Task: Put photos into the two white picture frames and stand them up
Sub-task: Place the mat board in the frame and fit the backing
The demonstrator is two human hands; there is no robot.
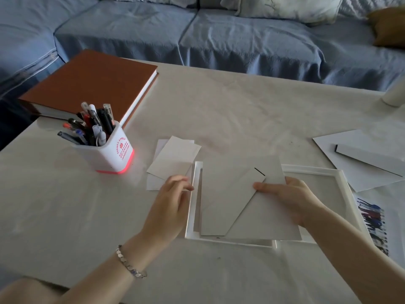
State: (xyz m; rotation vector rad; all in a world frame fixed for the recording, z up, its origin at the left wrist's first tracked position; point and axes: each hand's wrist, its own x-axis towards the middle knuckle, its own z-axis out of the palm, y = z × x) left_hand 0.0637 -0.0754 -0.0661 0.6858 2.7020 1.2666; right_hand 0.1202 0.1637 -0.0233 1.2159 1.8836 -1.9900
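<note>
well, the grey backing board (269,220), its easel flap folded flat, lies askew over the nearer white frame (192,205), which is face down on the table (241,110). the board isn't seated inside the rails yet. the right hand (285,198) pinches the board's right edge, thumb on top, fingers underneath. the left hand (171,200) is at the frame's left rail with fingers curled, but blur hides whether it grips or only touches. i'd square the board to the rails, drop one edge in first, and keep the frame steady. whether a photo lies beneath, i can't tell. the second white frame (311,168) lies touching on the right, face-down photos (175,159) just left.
</note>
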